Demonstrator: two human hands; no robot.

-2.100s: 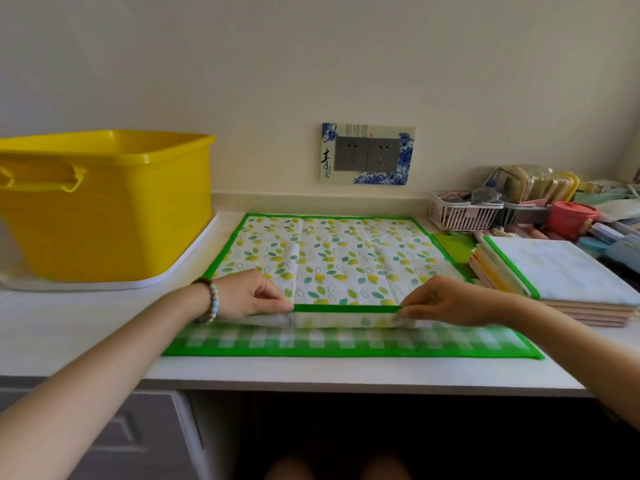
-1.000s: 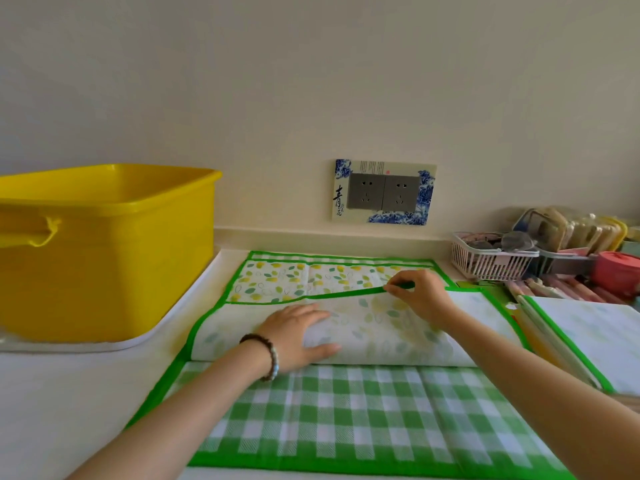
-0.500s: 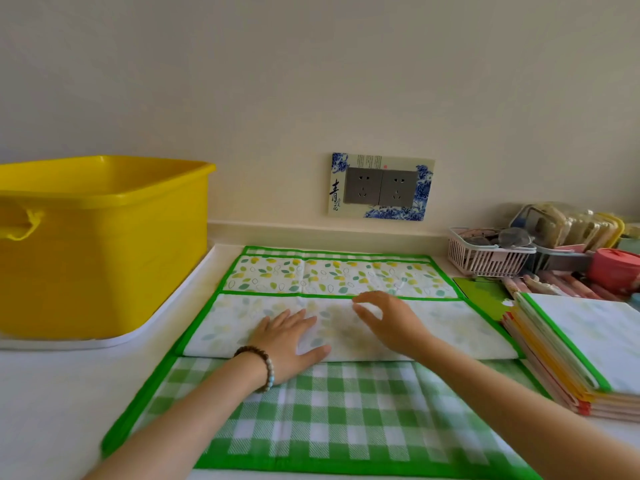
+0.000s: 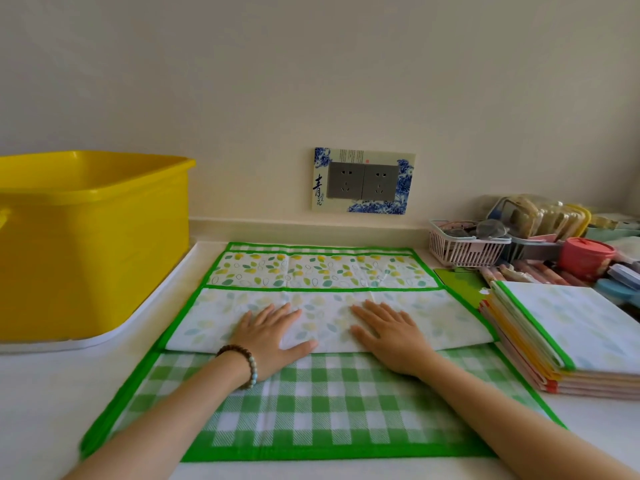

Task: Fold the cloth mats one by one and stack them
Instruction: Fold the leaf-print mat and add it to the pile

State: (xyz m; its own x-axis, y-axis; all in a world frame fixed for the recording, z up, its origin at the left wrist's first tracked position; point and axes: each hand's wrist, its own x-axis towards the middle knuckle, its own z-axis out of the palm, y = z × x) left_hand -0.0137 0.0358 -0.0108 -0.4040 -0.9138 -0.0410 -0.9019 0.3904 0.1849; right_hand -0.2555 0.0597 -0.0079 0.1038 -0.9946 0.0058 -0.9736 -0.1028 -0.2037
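Both hands down flat: left hand and right hand, fingers spread, palms pressing side by side on the pale turned-over flap of the leaf-print mat. The flap's green edge lies short of the far edge, with a strip of print showing beyond it. Underneath, a green checked mat lies spread towards the near side of the counter. The stack of folded mats waits on the right, a yellow tub on the left. The danger is that only the middle is pinned, so the flap's ends could creep. A sliding push might also drag the checked mat and skew the crease.
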